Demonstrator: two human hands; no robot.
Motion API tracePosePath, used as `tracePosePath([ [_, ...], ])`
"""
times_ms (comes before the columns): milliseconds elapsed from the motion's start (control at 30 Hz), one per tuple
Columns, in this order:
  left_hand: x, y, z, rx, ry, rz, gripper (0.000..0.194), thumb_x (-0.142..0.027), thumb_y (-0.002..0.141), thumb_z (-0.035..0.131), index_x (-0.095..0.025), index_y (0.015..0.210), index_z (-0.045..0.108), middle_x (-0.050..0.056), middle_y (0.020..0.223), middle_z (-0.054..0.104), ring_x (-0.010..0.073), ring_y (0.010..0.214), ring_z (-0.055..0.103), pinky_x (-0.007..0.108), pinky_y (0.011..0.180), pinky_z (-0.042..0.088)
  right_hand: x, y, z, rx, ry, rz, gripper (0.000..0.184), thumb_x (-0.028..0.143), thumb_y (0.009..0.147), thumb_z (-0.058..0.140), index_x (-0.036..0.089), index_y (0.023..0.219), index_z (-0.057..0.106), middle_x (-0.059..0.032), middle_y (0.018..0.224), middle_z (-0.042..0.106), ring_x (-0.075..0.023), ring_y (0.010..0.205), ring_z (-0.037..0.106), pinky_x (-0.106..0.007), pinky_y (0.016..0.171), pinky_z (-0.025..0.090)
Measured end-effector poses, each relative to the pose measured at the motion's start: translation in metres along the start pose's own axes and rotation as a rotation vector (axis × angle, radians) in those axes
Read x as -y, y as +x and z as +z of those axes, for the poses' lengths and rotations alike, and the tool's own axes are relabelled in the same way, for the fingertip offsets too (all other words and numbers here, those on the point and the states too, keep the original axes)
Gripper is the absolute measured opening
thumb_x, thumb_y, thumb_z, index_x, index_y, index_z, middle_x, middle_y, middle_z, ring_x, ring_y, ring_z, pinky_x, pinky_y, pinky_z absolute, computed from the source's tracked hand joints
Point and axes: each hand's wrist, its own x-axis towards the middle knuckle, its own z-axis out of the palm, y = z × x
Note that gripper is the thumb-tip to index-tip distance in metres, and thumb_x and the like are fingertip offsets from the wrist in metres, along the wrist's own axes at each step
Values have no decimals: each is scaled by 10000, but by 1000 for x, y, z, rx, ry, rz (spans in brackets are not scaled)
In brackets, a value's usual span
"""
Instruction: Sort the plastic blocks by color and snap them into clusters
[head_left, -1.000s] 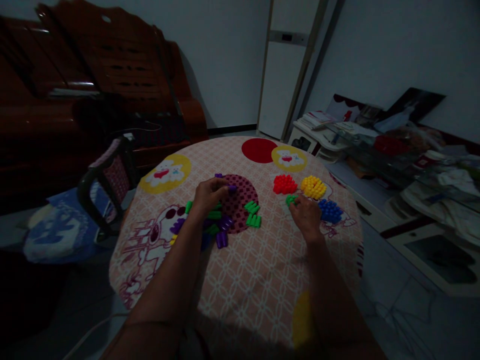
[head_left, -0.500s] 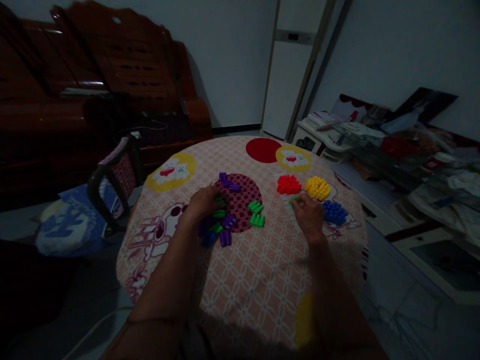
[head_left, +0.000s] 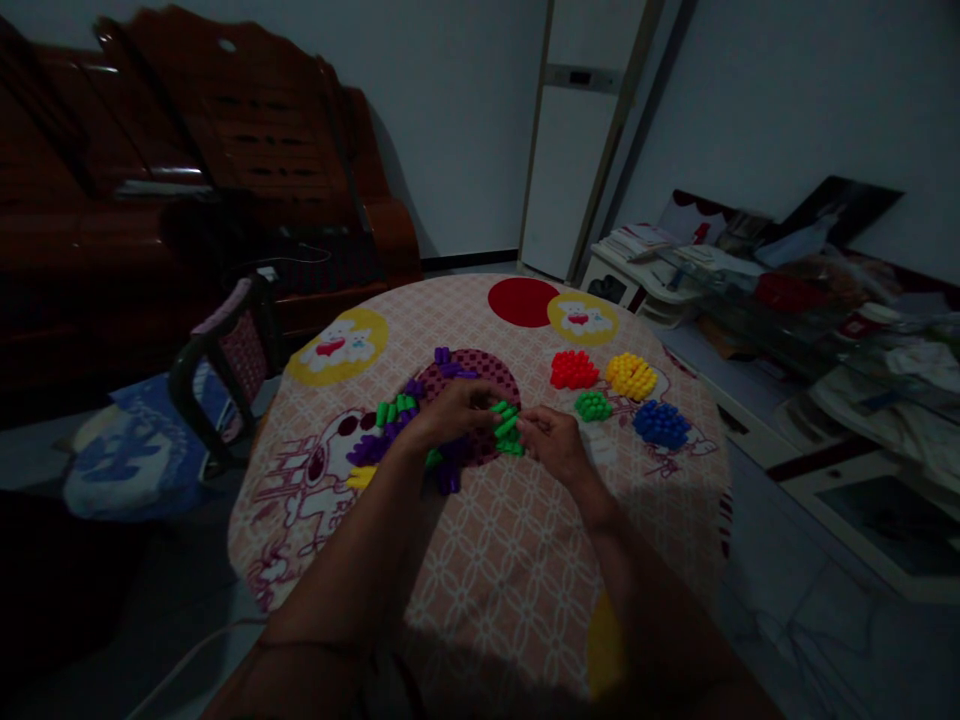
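Note:
My left hand [head_left: 466,408] is closed in a pinch on a small green plastic block [head_left: 504,412] shaped like joined tubes, over the dark round patch of the tablecloth. From the other side my right hand [head_left: 553,438] closes its fingertips at the same green pieces; its exact hold is partly hidden. Another green block [head_left: 510,443] lies just beneath. Under and beside my left forearm is a loose pile of purple blocks [head_left: 448,480], green blocks [head_left: 394,410] and yellow blocks [head_left: 361,477]. Beyond my left hand lie a few purple blocks [head_left: 450,367].
Right of my hands stand bunched clusters: red [head_left: 574,370], yellow [head_left: 631,376], green [head_left: 593,405] and blue [head_left: 661,425]. The round table [head_left: 480,600] has a patterned cloth. A chair [head_left: 225,370] stands at left, a cluttered cabinet [head_left: 787,290] at right.
My left hand has moved right from the pile to the green blocks at the middle. My right hand has left the green cluster and come left to meet it.

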Motion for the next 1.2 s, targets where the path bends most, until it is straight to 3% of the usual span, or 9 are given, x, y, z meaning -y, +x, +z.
tracePosePath([
  [133,0,4,9,6,82,37,310,-286,706,727,-138,978,743,24,806,693,137,687,605,239,632,481,3,2,-2,-6,71,59,240,443,769,674,206,753,643,44,575,610,-93,426,478,-218,439,392],
  [233,-2,4,4,8,191,39,353,-278,741,689,-144,1065,729,35,886,728,156,752,645,252,687,510,9,2,-11,-41,1,55,252,451,760,668,208,717,617,29,585,623,-106,449,501,-227,451,395],
  [333,-4,-1,-11,-71,391,-14,363,-254,760,660,-158,1104,719,58,990,757,199,867,693,288,768,535,13,2,-29,-186,-269,-20,254,426,799,636,212,668,590,1,622,646,-132,540,560,-247,540,424],
  [467,-8,-11,-34,-131,774,-169,320,-221,757,660,-187,1062,751,64,997,777,235,915,712,305,816,526,12,2,-57,-371,-818,-33,212,360,862,611,211,712,609,-29,693,679,-164,654,602,-271,633,382],
  [567,-12,-18,-46,-66,917,-243,292,-196,758,658,-191,1026,773,65,1003,787,242,932,718,288,827,514,9,2,-67,-363,-1084,26,193,335,921,572,203,803,649,-58,782,716,-179,713,623,-282,632,330],
  [700,-15,-23,-52,9,975,-345,334,-140,738,643,-220,1025,794,42,990,796,230,916,722,259,786,510,8,3,-65,-323,-1273,76,192,315,956,550,186,906,683,-87,850,731,-191,750,639,-298,629,300],
  [933,-13,-23,-50,68,1054,-451,348,-174,748,680,-265,1063,798,35,1018,794,236,945,716,263,767,509,9,2,-64,-298,-1338,127,180,302,966,561,186,931,694,-95,850,730,-191,752,642,-296,628,297],
  [1200,-8,-23,-48,75,1040,-410,283,-236,775,658,-267,1019,799,34,1006,790,227,923,711,261,758,500,6,0,-63,-365,-1196,-2,238,360,997,525,196,913,675,-77,830,721,-190,739,614,-292,644,289],
])
